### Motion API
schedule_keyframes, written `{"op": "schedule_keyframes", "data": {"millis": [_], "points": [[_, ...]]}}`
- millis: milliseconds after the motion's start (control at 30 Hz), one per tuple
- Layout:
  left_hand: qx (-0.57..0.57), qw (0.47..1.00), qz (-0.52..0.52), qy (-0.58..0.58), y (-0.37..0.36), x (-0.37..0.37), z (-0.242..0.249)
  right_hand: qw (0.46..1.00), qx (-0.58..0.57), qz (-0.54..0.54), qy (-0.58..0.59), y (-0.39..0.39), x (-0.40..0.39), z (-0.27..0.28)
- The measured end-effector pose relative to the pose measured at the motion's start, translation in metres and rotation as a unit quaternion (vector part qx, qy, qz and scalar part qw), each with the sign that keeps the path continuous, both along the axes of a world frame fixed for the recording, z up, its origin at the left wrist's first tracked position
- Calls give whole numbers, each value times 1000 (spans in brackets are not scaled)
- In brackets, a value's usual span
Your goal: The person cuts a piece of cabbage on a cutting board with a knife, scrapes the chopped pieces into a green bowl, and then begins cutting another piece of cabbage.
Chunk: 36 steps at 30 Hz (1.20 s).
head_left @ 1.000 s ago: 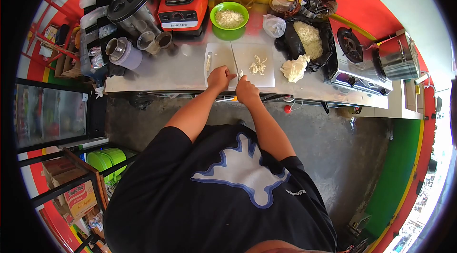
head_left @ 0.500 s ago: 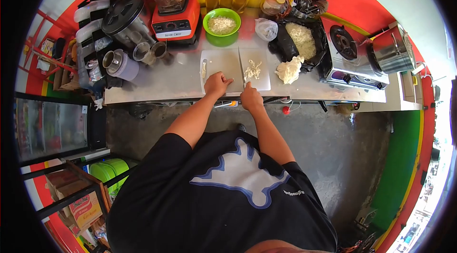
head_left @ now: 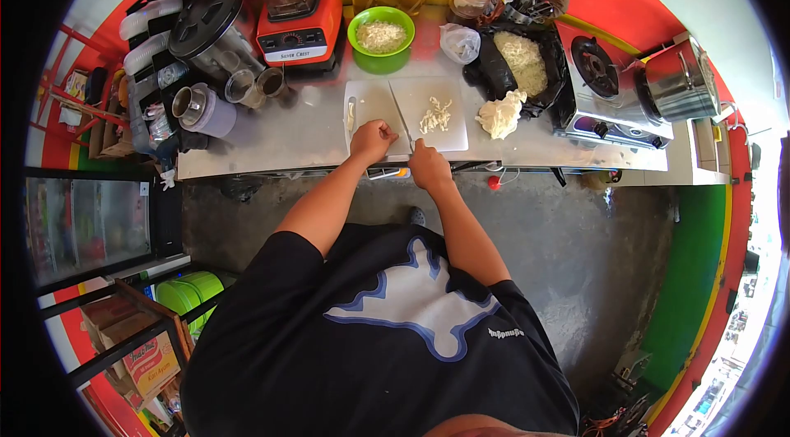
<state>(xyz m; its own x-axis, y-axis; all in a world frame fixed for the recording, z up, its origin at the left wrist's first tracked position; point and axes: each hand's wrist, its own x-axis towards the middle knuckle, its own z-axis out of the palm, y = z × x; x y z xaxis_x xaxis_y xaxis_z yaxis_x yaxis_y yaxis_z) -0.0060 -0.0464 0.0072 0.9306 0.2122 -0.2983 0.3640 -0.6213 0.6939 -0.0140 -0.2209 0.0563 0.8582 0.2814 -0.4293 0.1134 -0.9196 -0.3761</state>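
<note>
**Knife on the board, both hands at its near edge**

Right now the right hand [head_left: 429,164] is closed around the handle of a knife [head_left: 401,120], whose blade lies across the white cutting board [head_left: 374,99]. Just left of it, the left hand [head_left: 370,141] presses curled fingers onto the board's near edge; what lies under them is hidden. White shreds [head_left: 436,116] sit right of the blade. Farther away stands a green bowl [head_left: 380,28].

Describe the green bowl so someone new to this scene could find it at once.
Start at the steel counter, then the white cutting board where the right hand holds a knife. Directly behind it, beside the orange blender, sits the green bowl: the only bright-green dish, holding pale shreds.
</note>
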Motion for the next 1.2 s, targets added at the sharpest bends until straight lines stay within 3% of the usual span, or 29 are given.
{"op": "schedule_keyframes", "data": {"millis": [467, 767, 867, 1200], "points": [[38, 994, 36, 93, -1, 25, -3, 994, -99, 53, -11, 13, 3, 9], [152, 958, 31, 241, -10, 37, 49, 995, -73, 52, -35, 12, 4, -7], [199, 952, 28, 229, -16, 36, 49, 999, -39, 13, 5, 10, -1, 0], [182, 946, 13, 270, -12, 41, 46, 999, -21, 46, -5, 11, 10, -10]]}}
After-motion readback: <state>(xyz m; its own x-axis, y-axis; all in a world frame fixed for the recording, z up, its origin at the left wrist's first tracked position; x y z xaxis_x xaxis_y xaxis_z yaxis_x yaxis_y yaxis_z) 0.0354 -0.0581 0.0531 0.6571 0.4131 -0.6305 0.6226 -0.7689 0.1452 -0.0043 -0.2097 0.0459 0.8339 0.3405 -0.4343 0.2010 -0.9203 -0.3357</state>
